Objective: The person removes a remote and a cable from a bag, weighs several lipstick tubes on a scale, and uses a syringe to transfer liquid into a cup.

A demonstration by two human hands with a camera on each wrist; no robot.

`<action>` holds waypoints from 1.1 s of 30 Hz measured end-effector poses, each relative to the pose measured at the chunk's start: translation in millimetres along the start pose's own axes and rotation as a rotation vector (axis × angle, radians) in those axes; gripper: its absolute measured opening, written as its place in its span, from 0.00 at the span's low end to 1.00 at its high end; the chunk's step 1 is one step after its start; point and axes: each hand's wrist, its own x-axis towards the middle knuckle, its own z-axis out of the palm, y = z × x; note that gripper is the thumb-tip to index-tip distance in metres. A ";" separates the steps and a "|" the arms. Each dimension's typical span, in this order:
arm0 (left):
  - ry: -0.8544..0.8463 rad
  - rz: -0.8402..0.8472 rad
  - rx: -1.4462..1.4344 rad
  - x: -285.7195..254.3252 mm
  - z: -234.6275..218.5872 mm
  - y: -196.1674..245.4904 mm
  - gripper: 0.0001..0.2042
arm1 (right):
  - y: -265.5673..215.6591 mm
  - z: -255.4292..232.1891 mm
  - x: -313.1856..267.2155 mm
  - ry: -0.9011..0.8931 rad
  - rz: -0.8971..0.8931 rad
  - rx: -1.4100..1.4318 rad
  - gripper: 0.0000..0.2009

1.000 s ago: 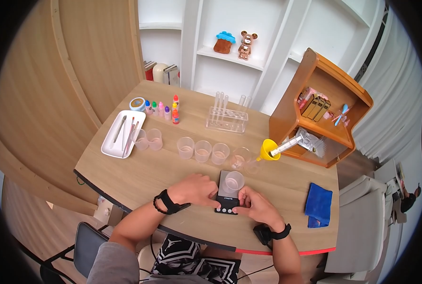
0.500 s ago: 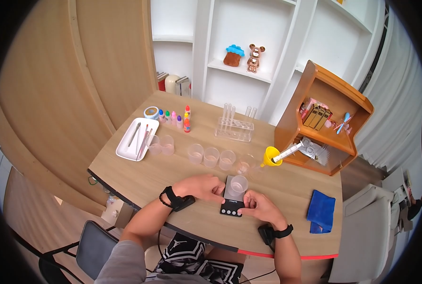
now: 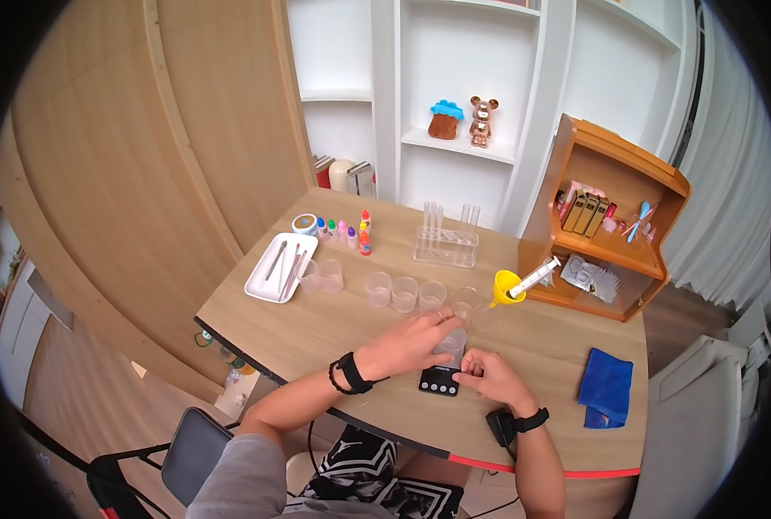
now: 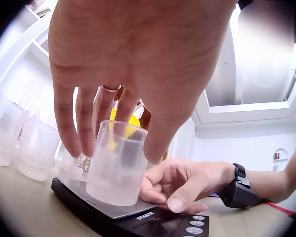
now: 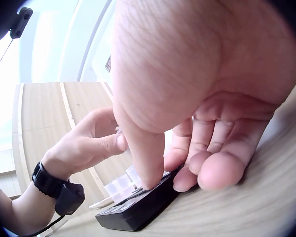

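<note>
A small digital scale [image 3: 438, 381] with a black button panel lies near the table's front, and a clear plastic cup [image 4: 116, 173] stands upright on its plate. My left hand [image 3: 407, 346] reaches over the cup from the left. In the left wrist view its fingers extend down behind the cup, with the thumb alongside the right wall near the rim. My right hand [image 3: 498, 381] rests at the scale's right side. Its thumb tip is right at the panel's edge, and the other fingers bend loosely beside the scale.
Behind the scale stand several clear cups [image 3: 405, 295] and a yellow funnel [image 3: 508, 285] with a syringe [image 3: 537, 275]. A test tube rack [image 3: 446, 246] is farther back. Left are a white tray [image 3: 260, 285] and dropper bottles [image 3: 352, 238]; right, a blue cloth [image 3: 606, 387] and wooden shelf [image 3: 537, 216].
My left hand has gone from the scale's button end up and over the cup, its fingers extending. My right hand stays beside the scale. The head view has shifted.
</note>
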 end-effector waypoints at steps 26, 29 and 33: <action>0.203 -0.334 0.411 -71.3 -95.6 -89.6 0.24 | -0.9 -4.5 -2.4 -0.016 0.020 0.034 0.10; 0.178 -0.340 0.413 -66.1 -91.9 -96.8 0.24 | 1.0 -4.5 -1.1 -0.013 0.016 0.004 0.10; 0.127 -0.331 0.408 -60.8 -87.2 -109.6 0.25 | -0.1 -4.5 -1.5 -0.016 0.021 0.006 0.10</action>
